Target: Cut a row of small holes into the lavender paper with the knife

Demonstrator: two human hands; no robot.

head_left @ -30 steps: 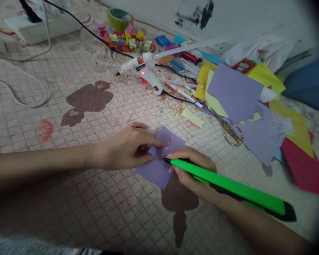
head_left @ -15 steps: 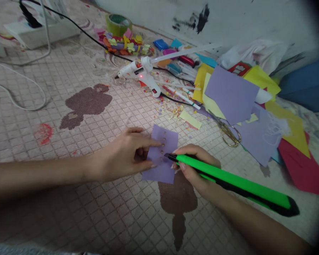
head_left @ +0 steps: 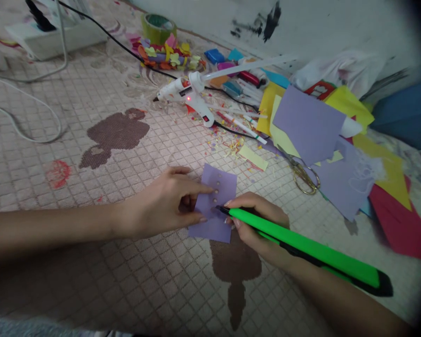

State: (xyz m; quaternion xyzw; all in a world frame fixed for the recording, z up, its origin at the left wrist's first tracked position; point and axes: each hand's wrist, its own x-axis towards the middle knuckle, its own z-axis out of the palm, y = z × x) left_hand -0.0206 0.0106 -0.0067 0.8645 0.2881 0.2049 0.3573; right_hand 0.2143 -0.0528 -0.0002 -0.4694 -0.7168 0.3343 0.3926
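A small purple paper point(head_left: 215, 227) lies on the patterned tablecloth, with a line of small holes down its middle. My left hand point(head_left: 161, 203) holds it from the left, thumb and index finger pressing on top and the other fingers curled. In my right hand point(head_left: 259, 217) is a green utility knife point(head_left: 308, 243) with a black tip, gripped like a pen. Its tip meets the paper just below the lowest clear hole, between my left thumb and index finger. How far the blade goes in cannot be seen.
A white glue gun point(head_left: 189, 96) with a red light stands beyond the paper, its black cord running right. Gold-handled scissors point(head_left: 305, 180) lie near purple sheets point(head_left: 308, 121). Behind are green tape point(head_left: 158, 30), paper scraps point(head_left: 252, 157) and a power strip point(head_left: 56, 40).
The knife's tip has shifted slightly down and left on the paper, and its rear end has dropped a little. My left hand keeps its place.
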